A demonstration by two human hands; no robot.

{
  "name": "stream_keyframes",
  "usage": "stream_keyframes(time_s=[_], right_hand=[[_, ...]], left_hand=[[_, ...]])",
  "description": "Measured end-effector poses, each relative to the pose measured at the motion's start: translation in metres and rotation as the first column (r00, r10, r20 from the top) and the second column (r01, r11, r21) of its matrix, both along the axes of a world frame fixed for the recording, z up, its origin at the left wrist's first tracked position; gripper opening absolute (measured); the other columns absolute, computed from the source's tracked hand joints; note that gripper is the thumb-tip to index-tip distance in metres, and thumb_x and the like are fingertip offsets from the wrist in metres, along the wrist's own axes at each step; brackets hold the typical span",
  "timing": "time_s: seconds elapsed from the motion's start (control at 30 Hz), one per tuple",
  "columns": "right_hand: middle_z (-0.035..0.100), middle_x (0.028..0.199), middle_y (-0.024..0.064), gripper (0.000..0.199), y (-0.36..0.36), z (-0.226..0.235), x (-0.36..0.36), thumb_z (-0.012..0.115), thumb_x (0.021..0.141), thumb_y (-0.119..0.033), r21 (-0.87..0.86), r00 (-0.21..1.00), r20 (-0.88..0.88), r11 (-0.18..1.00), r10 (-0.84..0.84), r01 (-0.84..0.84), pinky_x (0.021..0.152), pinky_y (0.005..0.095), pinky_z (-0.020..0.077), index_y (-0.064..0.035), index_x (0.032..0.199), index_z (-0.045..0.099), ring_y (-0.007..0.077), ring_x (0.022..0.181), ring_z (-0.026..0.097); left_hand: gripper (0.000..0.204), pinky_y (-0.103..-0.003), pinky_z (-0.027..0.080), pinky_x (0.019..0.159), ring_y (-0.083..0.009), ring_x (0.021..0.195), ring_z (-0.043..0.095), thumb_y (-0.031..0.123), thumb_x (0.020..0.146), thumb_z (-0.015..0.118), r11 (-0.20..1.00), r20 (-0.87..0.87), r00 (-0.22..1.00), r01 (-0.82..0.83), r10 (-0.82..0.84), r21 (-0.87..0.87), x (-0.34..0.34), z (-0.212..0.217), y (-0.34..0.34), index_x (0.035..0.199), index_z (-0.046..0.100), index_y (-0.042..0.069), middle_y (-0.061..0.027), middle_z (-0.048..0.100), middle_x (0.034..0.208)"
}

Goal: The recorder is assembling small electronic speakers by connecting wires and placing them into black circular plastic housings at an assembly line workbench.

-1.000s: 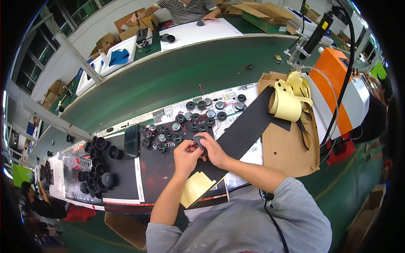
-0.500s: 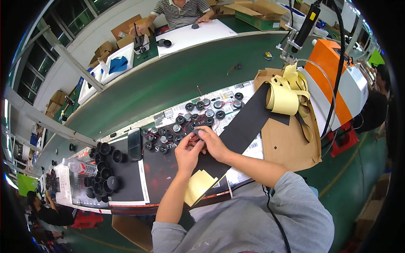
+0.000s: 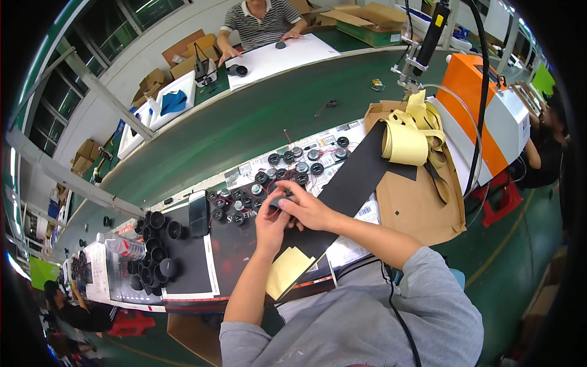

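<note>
My left hand and my right hand meet over the near edge of a group of small round speakers. Between their fingers is a small dark speaker with a thin red wire, partly covered by the fingers. Both hands are closed on it. The other speakers have black rims, some show silvery magnets, and red wires run among them. Right beside my right hand runs a long black strip of sheet material. Below my hands lie pale yellow paper pieces.
Black cups cluster at the left, near a clear plastic bottle and a phone. At right, a yellow roll lies on flattened cardboard beside an orange-and-white machine. Across the bench sits a person.
My right hand's fingers have lifted and shifted slightly left around the small speaker, and more of its red wire shows. The person opposite has moved a hand toward a black cylindrical part.
</note>
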State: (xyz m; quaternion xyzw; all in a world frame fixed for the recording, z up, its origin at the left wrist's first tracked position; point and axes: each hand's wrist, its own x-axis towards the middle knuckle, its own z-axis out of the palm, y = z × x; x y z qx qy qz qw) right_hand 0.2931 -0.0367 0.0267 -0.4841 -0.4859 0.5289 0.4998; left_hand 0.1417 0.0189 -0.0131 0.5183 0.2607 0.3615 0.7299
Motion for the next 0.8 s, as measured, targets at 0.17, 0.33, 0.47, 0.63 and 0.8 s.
stream_keyframes(time_s=[0.17, 0.33, 0.47, 0.63, 0.8], right_hand=[[0.062, 0.078, 0.0059, 0.041, 0.015, -0.043, 0.014, 0.042, 0.103, -0.034, 0.046, 0.982, -0.174, 0.995, -0.074, 0.083, 0.046, 0.0206, 0.0382, -0.0046, 0.13, 0.049, 0.0066, 0.052, 0.052], [0.065, 0.07, 0.0132, 0.035, 0.017, -0.053, 0.002, 0.058, 0.093, -0.037, 0.17, 0.961, 0.249, 0.982, -0.121, 0.08, 0.059, 0.0369, 0.0489, -0.0029, 0.098, 0.064, 0.0259, 0.063, 0.065], [0.067, 0.073, 0.014, 0.032, 0.014, -0.05, 0.003, 0.059, 0.091, -0.036, 0.279, 0.856, 0.496, 0.96, -0.147, 0.003, 0.061, 0.0436, 0.0508, -0.005, 0.095, 0.065, 0.0335, 0.068, 0.066], [0.067, 0.074, 0.0168, 0.027, 0.015, -0.058, 0.002, 0.059, 0.09, -0.029, 0.298, 0.845, 0.511, 0.955, -0.158, -0.002, 0.064, 0.0466, 0.0527, -0.0027, 0.09, 0.064, 0.0369, 0.07, 0.066], [0.066, 0.076, 0.0146, 0.022, 0.017, -0.068, 0.001, 0.059, 0.089, -0.024, 0.291, 0.836, 0.516, 0.956, -0.187, 0.035, 0.06, 0.0455, 0.0522, -0.002, 0.086, 0.063, 0.0358, 0.066, 0.065]], left_hand=[[0.04, -0.029, 0.049, 0.088, -0.0145, 0.098, 0.059, 0.002, 0.082, 0.071, 0.94, -0.193, 0.956, -0.156, 0.22, 0.302, 0.001, 0.034, 0.02, 0.12, 0.056, 0.001, -0.0052, 0.064, 0.107], [0.038, -0.027, 0.049, 0.082, -0.0114, 0.092, 0.059, 0.01, 0.083, 0.074, 0.857, -0.459, 0.814, -0.088, 0.356, 0.508, 0.003, 0.033, 0.159, 0.116, 0.062, -0.004, -0.0077, 0.066, 0.103], [0.043, -0.032, 0.049, 0.084, -0.021, 0.095, 0.062, 0.023, 0.086, 0.071, 0.874, -0.697, 0.579, -0.06, 0.423, 0.482, 0.033, 0.012, 0.237, 0.118, 0.061, -0.004, -0.0138, 0.066, 0.103], [0.053, -0.048, 0.045, 0.094, -0.0348, 0.113, 0.055, 0.035, 0.09, 0.062, 0.486, -0.565, 0.129, 0.381, 0.815, 0.787, 0.04, -0.017, 0.273, 0.129, 0.054, 0.0, -0.0201, 0.059, 0.12], [0.054, -0.046, 0.045, 0.095, -0.0348, 0.119, 0.052, 0.034, 0.088, 0.064, -0.026, -0.214, 0.382, 0.534, 0.899, 0.845, 0.076, 0.042, 0.264, 0.13, 0.052, 0.002, -0.0181, 0.055, 0.129]])
